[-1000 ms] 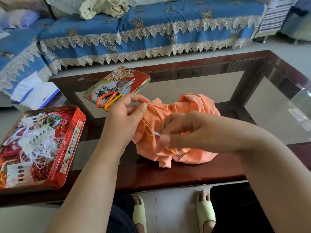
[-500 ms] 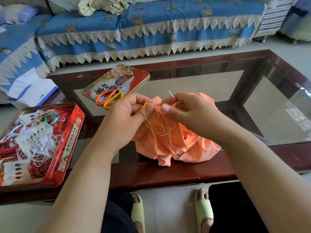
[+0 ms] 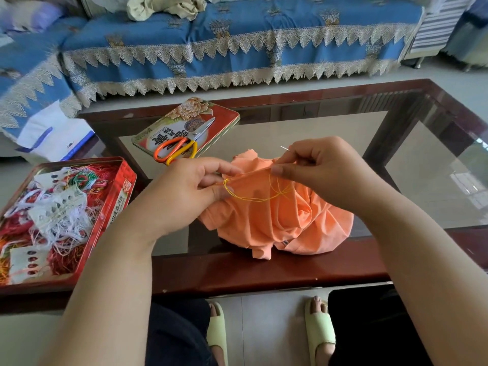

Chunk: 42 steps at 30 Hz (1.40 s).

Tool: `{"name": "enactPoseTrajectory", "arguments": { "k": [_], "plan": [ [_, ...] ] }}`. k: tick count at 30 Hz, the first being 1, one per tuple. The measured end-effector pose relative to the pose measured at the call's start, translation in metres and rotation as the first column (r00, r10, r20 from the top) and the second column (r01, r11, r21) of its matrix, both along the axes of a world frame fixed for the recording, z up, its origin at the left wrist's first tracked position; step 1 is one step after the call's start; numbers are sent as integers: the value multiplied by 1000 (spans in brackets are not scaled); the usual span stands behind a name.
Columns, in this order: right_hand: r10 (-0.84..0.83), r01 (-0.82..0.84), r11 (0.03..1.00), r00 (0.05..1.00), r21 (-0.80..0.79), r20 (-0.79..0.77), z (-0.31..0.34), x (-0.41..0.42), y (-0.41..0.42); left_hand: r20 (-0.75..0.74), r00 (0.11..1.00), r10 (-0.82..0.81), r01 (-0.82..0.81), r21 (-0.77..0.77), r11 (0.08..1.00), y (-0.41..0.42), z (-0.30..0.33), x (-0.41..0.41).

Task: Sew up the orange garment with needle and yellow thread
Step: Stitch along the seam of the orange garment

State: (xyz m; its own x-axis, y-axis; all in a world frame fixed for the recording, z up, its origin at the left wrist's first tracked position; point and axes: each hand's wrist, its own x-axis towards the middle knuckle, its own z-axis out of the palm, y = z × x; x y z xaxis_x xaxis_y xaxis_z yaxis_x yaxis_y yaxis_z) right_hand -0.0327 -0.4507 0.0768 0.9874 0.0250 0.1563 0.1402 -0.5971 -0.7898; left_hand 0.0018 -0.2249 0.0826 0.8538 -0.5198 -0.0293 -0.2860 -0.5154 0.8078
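Where a fold of the orange garment point(image 3: 274, 220) rises off the glass-topped table point(image 3: 264, 270): left hand point(image 3: 184, 191) pinching the fold's left end between thumb and forefingers, right hand point(image 3: 324, 170) gripping its right end, fingers curled. Fold stretched taut between the two hands, rest of the cloth bunched on the table beneath and just in front of them. Needle point(image 3: 285, 148) pinched in the right fingertips, tip poking up and to the left above the fabric. Yellow thread point(image 3: 253, 198) looping slack across the garment, from beside the left thumb towards the right hand. Left of the garment, orange-handled scissors point(image 3: 182, 147) lying on a tin lid point(image 3: 224, 116); nearer, an open red tin point(image 3: 126, 186) of tangled threads.
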Motion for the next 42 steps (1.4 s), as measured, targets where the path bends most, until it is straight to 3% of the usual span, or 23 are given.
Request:
{"name": "enactPoseTrajectory", "arguments": {
  "k": [8,16,23,26,29,33,38,42],
  "plan": [
    [121,-120,992,992,42,-18,2,-3,6,-50,997,-60,57,-59,997,-5,-1,-4],
    [84,-84,996,996,27,4,3,-4,1,-14,990,141,-142,-108,984,-20,-6,-6],
    [20,-19,999,1000,-33,22,1,-4,3,83,976,202,-181,-211,961,-20,-12,-3],
    [-81,71,992,992,104,96,4,-7,9,45,974,223,-204,-260,944,-23,-12,-4],
    [-23,-12,964,992,266,128,10,-15,19,14,971,241,-228,-269,936,-24,-13,-4],
    [178,-181,976,983,119,35,9,-23,33,0,960,280,-270,-269,925,-25,-13,-4],
    [112,-128,988,980,-92,-162,3,-19,36,-83,964,251,-265,-285,921,-23,-11,-4],
    [106,-131,982,978,-135,-179,3,-19,38,-163,963,216,-258,-319,912,-22,-9,-5]
  ]
}}
